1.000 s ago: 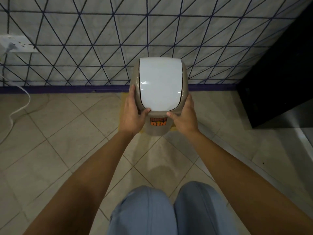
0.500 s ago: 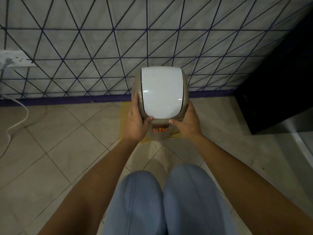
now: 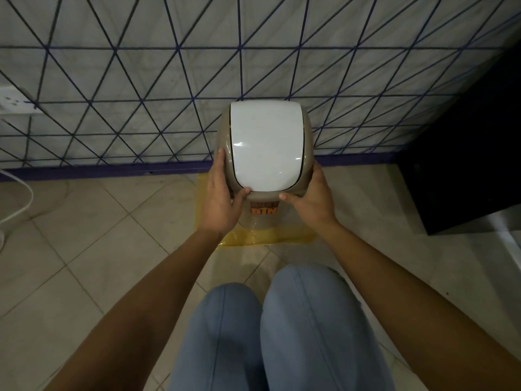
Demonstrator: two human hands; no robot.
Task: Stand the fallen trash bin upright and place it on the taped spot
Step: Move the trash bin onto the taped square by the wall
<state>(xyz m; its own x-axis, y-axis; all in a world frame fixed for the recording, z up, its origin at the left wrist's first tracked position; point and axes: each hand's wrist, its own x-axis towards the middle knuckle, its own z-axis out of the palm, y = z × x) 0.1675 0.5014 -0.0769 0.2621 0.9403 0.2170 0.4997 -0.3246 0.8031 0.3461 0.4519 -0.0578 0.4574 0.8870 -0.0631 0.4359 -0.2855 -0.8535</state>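
The trash bin (image 3: 266, 148) stands upright in front of me, beige with a white swing lid and an orange label low on its front. My left hand (image 3: 221, 198) grips its left side and my right hand (image 3: 311, 198) grips its right side, thumbs on the front rim under the lid. Its base sits within the yellow taped spot (image 3: 293, 235) on the floor tiles, close to the wall. The tape's front strip and left strip show; the rest is hidden by the bin and my hands.
A tiled wall with dark triangle lines (image 3: 141, 94) rises right behind the bin. A dark cabinet (image 3: 465, 150) stands at the right. A wall socket (image 3: 12, 101) and white cable (image 3: 19, 198) are at the far left. My knees (image 3: 267, 320) are just below the tape.
The view has tilted down and closer. The bin has settled lower, onto the taped spot, with both hands still on its sides.
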